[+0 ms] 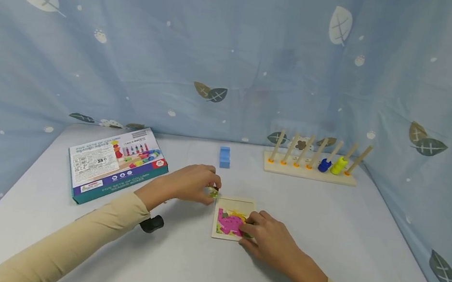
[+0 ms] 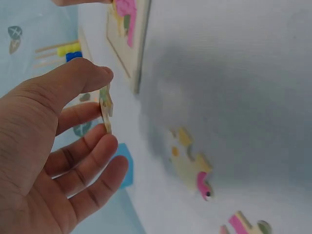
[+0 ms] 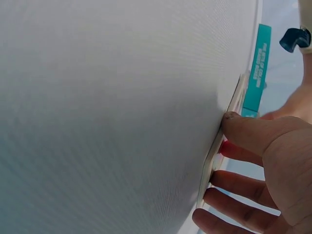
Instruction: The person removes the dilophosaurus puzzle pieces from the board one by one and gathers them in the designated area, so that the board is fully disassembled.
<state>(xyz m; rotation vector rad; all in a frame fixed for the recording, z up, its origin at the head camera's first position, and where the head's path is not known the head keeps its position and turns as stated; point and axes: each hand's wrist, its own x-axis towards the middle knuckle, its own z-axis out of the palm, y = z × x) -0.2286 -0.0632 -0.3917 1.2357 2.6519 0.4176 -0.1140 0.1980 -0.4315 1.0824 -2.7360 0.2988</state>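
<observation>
My left hand pinches a small jigsaw piece between thumb and fingers, just above the table at the upper left corner of a wooden puzzle tray. Inside the tray lie fitted pieces with a pink figure; its upper part shows bare wood. At the tray's right side, my right hand holds the edge, thumb near the lower corner and fingers over the pieces. The hand hides that side. Two loose jigsaw pieces, one cream with a pink part and another partly cut off, lie under the left wrist.
A flat toy box lies on the left of the table. Behind the tray sits a blue block. At the back right stands a wooden peg rack with dark blue beads and yellow beads. A patterned curtain hangs behind.
</observation>
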